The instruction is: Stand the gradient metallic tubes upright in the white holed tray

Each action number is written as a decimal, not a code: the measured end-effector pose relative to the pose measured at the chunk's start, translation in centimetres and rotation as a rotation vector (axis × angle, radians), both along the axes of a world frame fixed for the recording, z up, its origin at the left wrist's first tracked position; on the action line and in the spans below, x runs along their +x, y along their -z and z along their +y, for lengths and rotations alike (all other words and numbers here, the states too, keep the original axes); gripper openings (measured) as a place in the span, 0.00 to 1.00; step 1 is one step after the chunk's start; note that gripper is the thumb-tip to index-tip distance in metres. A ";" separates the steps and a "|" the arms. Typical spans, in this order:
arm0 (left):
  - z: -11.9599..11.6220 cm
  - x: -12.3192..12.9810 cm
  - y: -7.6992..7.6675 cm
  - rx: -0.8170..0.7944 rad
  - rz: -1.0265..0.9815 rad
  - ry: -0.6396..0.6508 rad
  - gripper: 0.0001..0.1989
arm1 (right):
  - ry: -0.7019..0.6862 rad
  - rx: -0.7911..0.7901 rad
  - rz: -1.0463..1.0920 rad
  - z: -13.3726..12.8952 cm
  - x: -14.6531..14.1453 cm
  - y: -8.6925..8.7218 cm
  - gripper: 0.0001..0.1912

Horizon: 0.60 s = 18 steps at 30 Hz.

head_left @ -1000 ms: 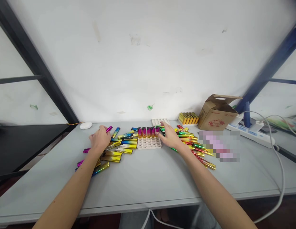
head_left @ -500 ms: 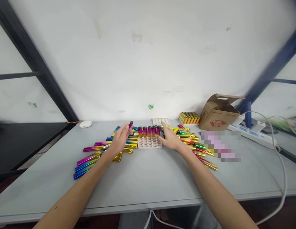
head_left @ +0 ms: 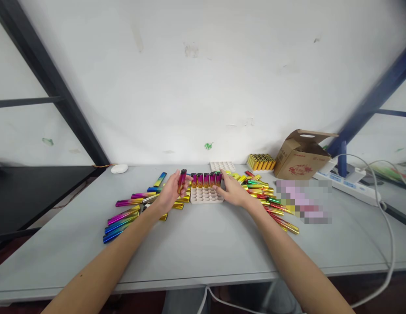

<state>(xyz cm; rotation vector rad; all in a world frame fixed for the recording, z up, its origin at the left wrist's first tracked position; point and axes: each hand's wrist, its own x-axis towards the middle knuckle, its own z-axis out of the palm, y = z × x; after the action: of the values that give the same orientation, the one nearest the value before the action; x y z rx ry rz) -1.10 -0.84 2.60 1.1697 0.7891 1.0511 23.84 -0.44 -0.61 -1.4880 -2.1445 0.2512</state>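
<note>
Shiny pcs (head_left: 123, 215), box (head_left: 302, 165) on gry tbl (head_left: 196, 248), wht wall (head_left: 176, 96) bhnd.

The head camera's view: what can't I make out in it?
All in the head view:
- Heap of lighters: partly hidden behind the left hand and arm.
- Cardboard box: its inside bottom is hidden by its front wall.
- Pink thing: blurred into coarse squares.
- Legs: mostly hidden under the table.

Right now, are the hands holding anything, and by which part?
The left hand holds a purple lighter by its body; whether the right hand grips anything is unclear.
</note>
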 end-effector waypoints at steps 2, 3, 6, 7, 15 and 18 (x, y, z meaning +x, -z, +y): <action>0.1 0.0 0.0 -0.023 -0.006 0.038 0.22 | -0.021 -0.002 0.002 0.0 0.0 0.0 0.36; 0.1 0.0 0.1 -0.031 -0.006 0.050 0.21 | -0.030 -0.007 0.003 0.0 -0.1 -0.1 0.34; 0.1 0.2 0.2 -0.045 0.010 0.063 0.18 | -0.038 -0.024 -0.002 0.0 -0.1 -0.3 0.29; 0.1 0.3 0.2 -0.047 0.020 0.060 0.18 | -0.034 -0.025 -0.006 0.0 -0.1 -0.4 0.29; -0.1 0.9 -0.1 -0.068 -0.028 -0.047 0.12 | -0.031 -0.024 0.010 -0.1 -0.2 -0.3 0.26; -0.1 1.1 -0.1 -0.089 -0.015 -0.058 0.11 | -0.040 -0.005 0.027 0.0 -0.2 -0.1 0.25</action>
<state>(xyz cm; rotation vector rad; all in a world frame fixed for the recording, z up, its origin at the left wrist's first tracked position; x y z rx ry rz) -0.01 -0.95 2.75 1.0676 0.8540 1.0605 23.67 -0.47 -0.47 -1.4372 -2.1555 0.2895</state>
